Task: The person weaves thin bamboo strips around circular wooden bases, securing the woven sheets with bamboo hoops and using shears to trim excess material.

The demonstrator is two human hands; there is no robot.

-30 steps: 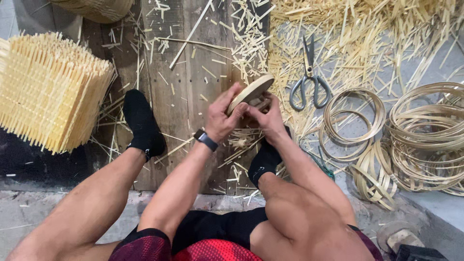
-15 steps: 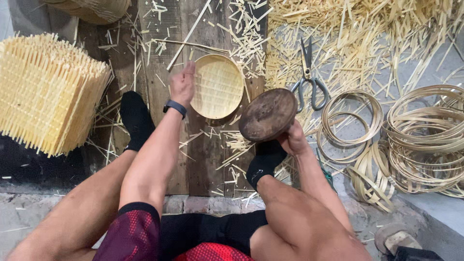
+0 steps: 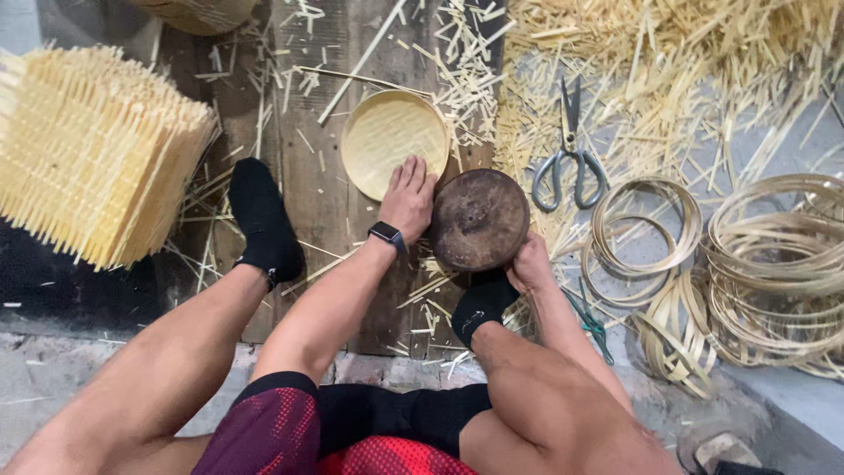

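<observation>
Left hand (image 3: 409, 195) lies flat, fingers together and extended, fingertips on the near rim of the pale woven disc (image 3: 394, 142); a dark watch (image 3: 386, 234) sits on the wrist. Right hand (image 3: 530, 264) grips the lower right edge of the dark round mould (image 3: 478, 219), fingers curled behind it and mostly hidden, so how they lie cannot be told. The mould stands tilted, its face toward the camera, its left edge touching the left hand, its bottom near the right sock (image 3: 479, 303). The disc lies flat on the plank floor (image 3: 303, 176) just up and left of the mould, its right rim close to the mould's top edge. Open plank shows left of the disc as far as the left sock (image 3: 264, 220); strip offcuts litter it thinly. Right of the mould room is tight: scissors (image 3: 570, 158) lie near, then bamboo hoops (image 3: 646, 230) and a bigger heap of coiled hoops (image 3: 778, 264), cut off at the frame's right edge. Above the scissors a dense drift of splints (image 3: 668, 62) runs out of frame. Far left of the disc, a block of stacked woven mats (image 3: 92, 154), its left side cut off. A basket (image 3: 198, 13) above the disc shows only its lower edge. The mould's back is unseen.
</observation>
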